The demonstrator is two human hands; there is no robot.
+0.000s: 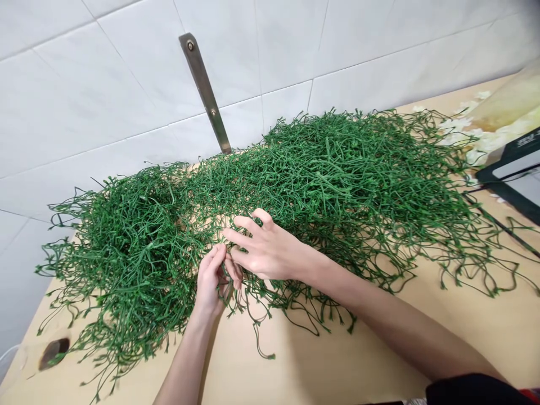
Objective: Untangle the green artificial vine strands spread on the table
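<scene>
A big tangle of green plastic stems (329, 174) lies spread across a light wooden table (337, 360), in two mounds left and right. My left hand (213, 281) is at the near edge of the pile, fingers curled and pinched on a green stem. My right hand (268, 250) reaches in from the right just beside it, fingers spread, its fingertips touching the same strands near the left hand's fingers. Thin stem ends dangle loose toward me below both hands.
A white tiled wall (105, 95) rises behind the table, with a metal bracket strip (205, 90) screwed to it. At the right edge lie a dark flat box (512, 171) and white flower pieces (464, 132). A dark hole (53, 352) marks the table's near left corner.
</scene>
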